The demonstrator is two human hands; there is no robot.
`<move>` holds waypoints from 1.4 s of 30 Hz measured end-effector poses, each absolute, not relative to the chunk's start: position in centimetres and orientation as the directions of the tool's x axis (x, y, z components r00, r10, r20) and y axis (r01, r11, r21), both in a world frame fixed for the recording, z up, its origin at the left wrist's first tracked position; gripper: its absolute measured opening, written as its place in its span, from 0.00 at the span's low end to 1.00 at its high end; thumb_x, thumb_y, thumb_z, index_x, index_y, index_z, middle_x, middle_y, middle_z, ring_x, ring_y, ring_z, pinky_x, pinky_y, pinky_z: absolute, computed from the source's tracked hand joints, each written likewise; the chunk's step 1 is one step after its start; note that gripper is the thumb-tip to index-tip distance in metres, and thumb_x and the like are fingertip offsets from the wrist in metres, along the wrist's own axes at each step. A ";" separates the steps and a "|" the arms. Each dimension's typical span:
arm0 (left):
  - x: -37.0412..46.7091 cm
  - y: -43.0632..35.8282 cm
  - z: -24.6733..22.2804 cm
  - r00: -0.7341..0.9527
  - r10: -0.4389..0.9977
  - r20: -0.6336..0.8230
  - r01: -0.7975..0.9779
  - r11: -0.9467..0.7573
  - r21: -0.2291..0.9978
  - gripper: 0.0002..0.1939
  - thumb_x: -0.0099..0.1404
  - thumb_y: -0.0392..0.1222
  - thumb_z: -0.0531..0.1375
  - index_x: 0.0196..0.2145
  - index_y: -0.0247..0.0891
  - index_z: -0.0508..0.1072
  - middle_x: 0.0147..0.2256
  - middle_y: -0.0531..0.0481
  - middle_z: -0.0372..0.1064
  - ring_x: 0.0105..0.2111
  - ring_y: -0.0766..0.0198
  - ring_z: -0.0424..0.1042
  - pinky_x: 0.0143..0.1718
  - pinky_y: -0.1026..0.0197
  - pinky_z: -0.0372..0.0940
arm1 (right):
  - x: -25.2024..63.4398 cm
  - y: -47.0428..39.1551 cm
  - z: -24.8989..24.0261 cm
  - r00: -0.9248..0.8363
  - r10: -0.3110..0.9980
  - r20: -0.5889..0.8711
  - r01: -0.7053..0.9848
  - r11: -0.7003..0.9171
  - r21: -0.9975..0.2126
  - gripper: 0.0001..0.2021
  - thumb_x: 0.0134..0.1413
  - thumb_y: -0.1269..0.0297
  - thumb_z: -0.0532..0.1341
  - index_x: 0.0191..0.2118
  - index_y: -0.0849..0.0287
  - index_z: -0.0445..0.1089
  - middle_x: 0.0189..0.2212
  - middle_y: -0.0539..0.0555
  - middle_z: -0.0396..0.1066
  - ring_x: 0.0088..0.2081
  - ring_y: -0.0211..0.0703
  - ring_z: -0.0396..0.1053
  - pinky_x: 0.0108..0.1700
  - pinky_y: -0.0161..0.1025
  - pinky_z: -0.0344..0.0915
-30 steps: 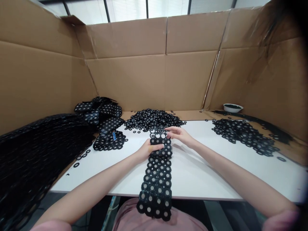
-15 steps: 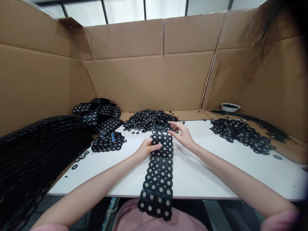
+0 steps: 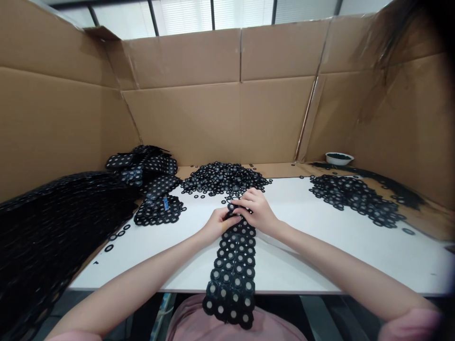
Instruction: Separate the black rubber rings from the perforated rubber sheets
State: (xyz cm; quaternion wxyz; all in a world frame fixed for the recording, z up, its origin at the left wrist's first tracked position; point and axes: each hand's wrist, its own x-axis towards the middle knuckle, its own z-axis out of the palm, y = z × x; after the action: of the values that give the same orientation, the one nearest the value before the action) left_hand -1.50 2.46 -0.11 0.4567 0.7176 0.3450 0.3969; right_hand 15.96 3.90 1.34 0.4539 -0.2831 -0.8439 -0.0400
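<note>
Strip of black rings: is running from between both grips toward the wearer, its near end hanging past the worktop edge, probably because it is too long to lie flat there.
Left grip: is closing on the strip's left side, thumb on top, fingers hidden beneath, seemingly steadying it.
Right grip: is curling over the strip's far end, fingertips gathered near the thumb; whether they are pinching it, I cannot tell.
Black sheeting: is spreading well left of both grips.
Ring patch: is lying left of the left grip, with a blue tag.
Right-hand rings: are scattering well right of the right grip.
Ring heap: is sitting just beyond both grips, seemingly for easy reach.
White bowl: is standing far right, beyond the grips.
</note>
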 end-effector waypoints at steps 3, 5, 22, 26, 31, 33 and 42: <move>-1.4 2.1 0.1 0.428 0.863 0.267 0.227 -0.388 0.893 0.13 0.60 0.47 0.60 0.34 0.33 0.77 0.32 0.48 0.74 0.35 0.57 0.70 0.40 0.59 0.62 | 16.0 4.2 1.3 -0.454 0.490 0.744 0.449 0.847 -0.283 0.09 0.59 0.69 0.57 0.34 0.57 0.75 0.26 0.54 0.70 0.34 0.45 0.62 0.38 0.44 0.57; -1.3 1.8 0.1 0.435 0.851 0.294 0.258 -0.431 0.865 0.12 0.60 0.46 0.59 0.36 0.35 0.77 0.35 0.49 0.75 0.38 0.55 0.71 0.43 0.58 0.62 | 16.0 4.4 1.5 -0.441 0.556 0.705 0.376 0.827 -0.417 0.12 0.59 0.71 0.54 0.30 0.58 0.74 0.26 0.53 0.72 0.33 0.43 0.63 0.38 0.42 0.58; -1.1 2.4 -0.8 0.436 0.840 0.325 0.388 -0.501 0.774 0.14 0.60 0.46 0.59 0.23 0.35 0.75 0.22 0.50 0.71 0.26 0.60 0.66 0.31 0.61 0.59 | 15.9 3.6 1.9 -0.530 0.540 0.654 0.466 0.830 -0.307 0.19 0.64 0.60 0.51 0.23 0.60 0.66 0.23 0.50 0.67 0.30 0.38 0.63 0.38 0.40 0.50; -1.0 2.3 -0.6 0.462 0.817 0.344 0.355 -0.526 0.773 0.12 0.60 0.45 0.58 0.25 0.36 0.76 0.25 0.49 0.73 0.28 0.59 0.68 0.34 0.61 0.61 | 15.7 4.1 1.6 -0.416 0.619 0.666 0.409 0.782 -0.471 0.20 0.63 0.59 0.50 0.22 0.60 0.65 0.22 0.51 0.68 0.27 0.38 0.64 0.34 0.38 0.55; -0.8 2.4 0.0 0.487 0.821 0.298 0.287 -0.472 0.833 0.12 0.62 0.45 0.57 0.38 0.37 0.77 0.36 0.48 0.76 0.39 0.52 0.71 0.44 0.56 0.62 | 15.5 5.0 1.2 -0.199 0.747 0.634 0.365 0.657 -0.660 0.22 0.59 0.51 0.52 0.20 0.59 0.65 0.20 0.52 0.68 0.26 0.41 0.64 0.29 0.36 0.57; -0.8 2.4 0.0 0.472 0.839 0.273 0.269 -0.432 0.861 0.13 0.61 0.45 0.58 0.37 0.37 0.78 0.37 0.48 0.76 0.40 0.52 0.71 0.46 0.55 0.62 | 15.8 5.8 1.2 -0.166 0.771 0.615 0.337 0.631 -0.699 0.22 0.57 0.49 0.53 0.19 0.59 0.65 0.19 0.52 0.67 0.26 0.41 0.63 0.29 0.37 0.58; -1.3 1.7 -0.3 0.435 0.889 0.146 0.152 -0.232 0.961 0.16 0.57 0.45 0.62 0.42 0.38 0.77 0.39 0.48 0.76 0.42 0.54 0.71 0.47 0.55 0.62 | 22.6 12.0 -0.5 0.276 0.924 0.265 0.087 0.250 -0.964 0.31 0.41 0.33 0.56 0.27 0.62 0.69 0.21 0.55 0.68 0.20 0.38 0.61 0.19 0.34 0.53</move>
State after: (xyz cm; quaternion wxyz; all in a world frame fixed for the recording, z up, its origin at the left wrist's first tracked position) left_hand -1.28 1.67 -0.26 0.4916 0.6897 0.3771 0.3746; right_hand 22.61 12.04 -0.55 0.6154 -0.5093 -0.4963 0.3399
